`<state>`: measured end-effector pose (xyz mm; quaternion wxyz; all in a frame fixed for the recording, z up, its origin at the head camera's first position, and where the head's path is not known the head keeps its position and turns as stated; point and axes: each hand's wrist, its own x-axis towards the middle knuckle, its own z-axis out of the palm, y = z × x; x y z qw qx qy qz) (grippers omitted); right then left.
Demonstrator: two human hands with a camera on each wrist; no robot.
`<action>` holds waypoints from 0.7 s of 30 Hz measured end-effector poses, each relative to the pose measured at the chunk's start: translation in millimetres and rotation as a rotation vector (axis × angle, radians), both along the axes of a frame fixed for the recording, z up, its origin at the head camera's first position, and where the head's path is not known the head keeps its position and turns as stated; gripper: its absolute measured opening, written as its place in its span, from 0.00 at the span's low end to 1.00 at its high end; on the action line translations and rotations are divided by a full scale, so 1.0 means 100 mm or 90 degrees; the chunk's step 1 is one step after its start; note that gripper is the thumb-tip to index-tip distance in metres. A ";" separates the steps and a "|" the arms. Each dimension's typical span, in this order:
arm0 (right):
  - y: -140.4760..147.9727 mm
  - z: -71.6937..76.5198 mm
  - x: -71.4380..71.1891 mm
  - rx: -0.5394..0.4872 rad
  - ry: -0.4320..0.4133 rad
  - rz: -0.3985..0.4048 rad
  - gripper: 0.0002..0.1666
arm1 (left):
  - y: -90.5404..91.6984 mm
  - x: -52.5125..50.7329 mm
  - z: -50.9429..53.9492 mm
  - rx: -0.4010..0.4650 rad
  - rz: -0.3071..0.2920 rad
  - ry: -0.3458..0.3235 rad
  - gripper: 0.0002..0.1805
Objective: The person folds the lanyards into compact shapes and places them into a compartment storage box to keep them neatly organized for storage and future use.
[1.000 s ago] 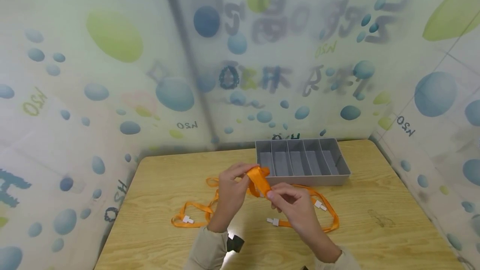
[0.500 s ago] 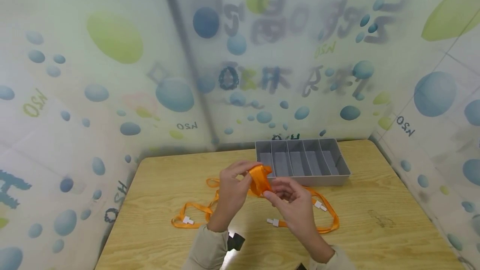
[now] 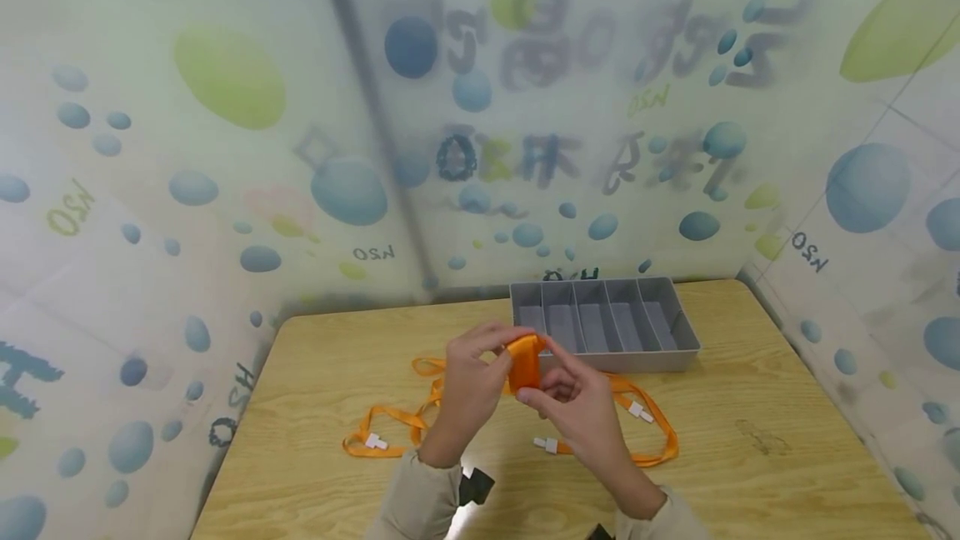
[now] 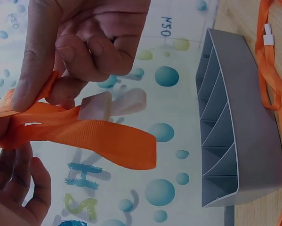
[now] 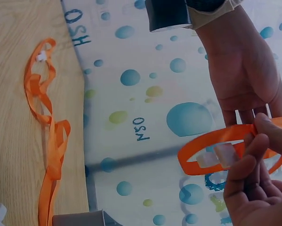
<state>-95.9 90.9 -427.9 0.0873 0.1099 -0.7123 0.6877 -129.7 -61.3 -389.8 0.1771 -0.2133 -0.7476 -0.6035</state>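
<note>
Wrapped closer than before, the orange lanyard (image 4: 126, 143) encircles its white clip (image 4: 96, 107).

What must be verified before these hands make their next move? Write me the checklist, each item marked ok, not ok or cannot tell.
1. Held orange strap secure: ok; the left hand and right hand both grip it.
2. Held orange strap lifted off the table: ok.
3. Its layers pressed flat together: not ok; the right wrist view shows an open gap in the band by the white clip.
4. Grey tray upright: ok; its compartments face up.
5. Left-side straps neatly folded: not ok; they lie in loose bends.
6. Left-side straps apart from the right-side straps: cannot tell; in the head view the hands hide the middle.
</note>
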 end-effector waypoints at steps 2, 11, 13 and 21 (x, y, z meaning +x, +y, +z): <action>0.02 0.01 -0.02 0.005 -0.020 0.022 0.41 | 0.00 0.00 0.00 0.000 -0.007 0.000 0.19; 0.11 0.03 -0.13 0.004 -0.082 0.150 0.28 | 0.02 -0.01 0.00 -0.005 -0.032 -0.012 0.19; 0.12 0.03 -0.15 0.000 -0.099 0.178 0.23 | 0.02 -0.01 -0.01 -0.005 -0.037 -0.014 0.19; 0.16 0.01 -0.22 0.008 -0.150 0.237 0.23 | 0.02 0.00 0.01 -0.005 -0.047 -0.042 0.20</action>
